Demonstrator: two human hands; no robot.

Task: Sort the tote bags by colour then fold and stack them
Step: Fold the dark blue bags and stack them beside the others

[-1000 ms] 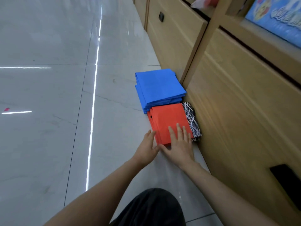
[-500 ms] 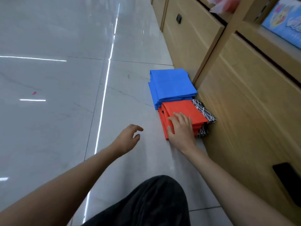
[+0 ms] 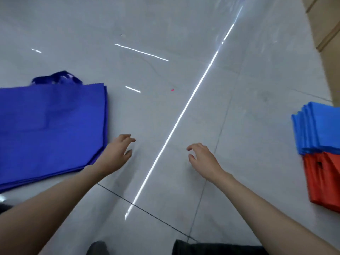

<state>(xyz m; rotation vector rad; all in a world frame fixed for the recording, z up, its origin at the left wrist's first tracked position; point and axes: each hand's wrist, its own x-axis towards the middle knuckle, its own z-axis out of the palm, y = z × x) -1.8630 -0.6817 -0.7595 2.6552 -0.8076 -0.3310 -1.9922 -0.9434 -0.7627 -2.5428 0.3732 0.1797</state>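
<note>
Glossy pale grey floor tiles point(image 3: 165, 24) fill the view, crossed by a long bright light streak point(image 3: 184, 111) that runs from upper right to lower centre. A wooden cabinet point(image 3: 327, 34) shows at the top right corner. A small pink speck point(image 3: 172, 90) lies on the tiles near the middle.

Dark blue tote bags point(image 3: 51, 129) lie flat and unfolded in a pile at the left, several layers visible along the right and lower edges, with the handles point(image 3: 58, 79) sticking out at the far side. At the right edge sits a folded light blue stack point(image 3: 323, 126). A folded red stack point(image 3: 325, 181) lies directly nearer the person, touching it; both are partly cut off by the frame.

The left hand point(image 3: 116, 155) is over bare floor just beside the right edge of the dark blue tote bags, fingers loosely curled and apart, holding nothing. Its forearm crosses the near right corner of that pile; contact cannot be told. The right hand point(image 3: 204, 159) is over bare floor right of the light streak, fingers likewise loosely curled and holding nothing, well apart from the two folded stacks. The two hands are apart from each other, the streak between them.

Dark trousers point(image 3: 217, 248) show at the bottom edge.
</note>
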